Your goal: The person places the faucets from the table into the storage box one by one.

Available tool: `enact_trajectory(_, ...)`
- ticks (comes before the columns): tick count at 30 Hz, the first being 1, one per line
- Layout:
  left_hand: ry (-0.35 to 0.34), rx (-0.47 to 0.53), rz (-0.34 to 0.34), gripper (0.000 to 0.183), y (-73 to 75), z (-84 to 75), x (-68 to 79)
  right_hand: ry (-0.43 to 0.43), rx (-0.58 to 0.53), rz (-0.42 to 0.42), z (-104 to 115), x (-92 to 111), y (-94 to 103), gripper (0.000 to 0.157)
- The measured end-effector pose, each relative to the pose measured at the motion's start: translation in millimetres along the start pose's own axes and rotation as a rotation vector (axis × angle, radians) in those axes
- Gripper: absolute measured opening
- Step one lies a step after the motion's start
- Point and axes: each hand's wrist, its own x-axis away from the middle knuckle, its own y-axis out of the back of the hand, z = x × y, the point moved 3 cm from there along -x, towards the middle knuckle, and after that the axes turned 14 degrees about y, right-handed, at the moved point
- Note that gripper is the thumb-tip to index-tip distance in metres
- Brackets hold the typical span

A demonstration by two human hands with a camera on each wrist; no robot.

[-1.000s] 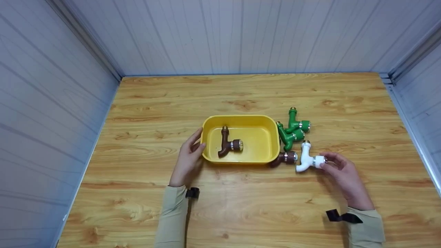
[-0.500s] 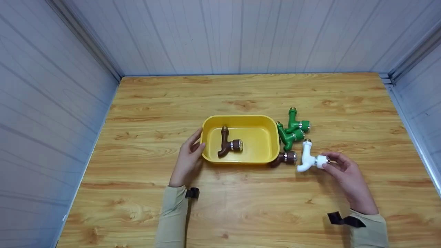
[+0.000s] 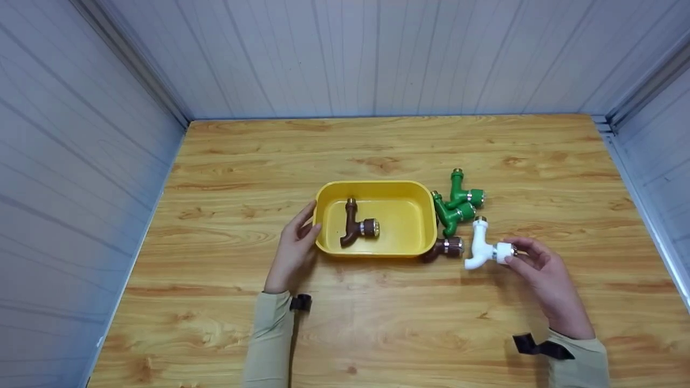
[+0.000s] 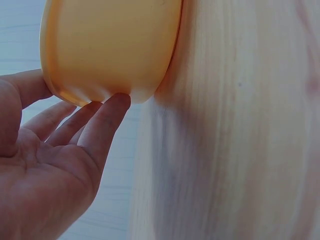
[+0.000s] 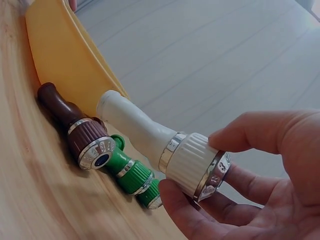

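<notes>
Leftward from the right hand [image 3: 549, 280] juts a white tap [image 3: 481, 250] — knob [image 3: 503, 252] pinched.

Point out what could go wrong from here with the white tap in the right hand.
The white tap is held only by its knob end, so it might twist or slip in the right hand.
The brown tap outside the yellow box sits close to the white spout; a low sideways move could knock it.
The left hand is at the box's left end; a push rightward might shove the box into the green taps.
</notes>
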Motion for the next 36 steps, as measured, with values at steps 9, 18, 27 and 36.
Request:
enact_trajectory(9,-0.001,-0.026,-0.016,0.052,0.8,0.9,-1.3,-0.007,-0.009,-0.004,4.7,-0.5,-2.7,0.039)
enact_trajectory(18,-0.043,-0.111,-0.007,0.052,3.9,-0.9,-3.8,0.056,-0.076,0.036,9.4,-1.5,-5.9,0.042)
enact_trajectory(27,-0.063,-0.126,-0.002,0.052,4.3,-1.0,-4.4,0.052,-0.048,0.044,13.0,-2.5,-8.5,0.041)
enact_trajectory(36,-0.053,-0.101,-0.002,0.053,3.9,-0.6,-4.0,0.059,-0.044,0.057,16.4,-4.0,-11.2,0.043)
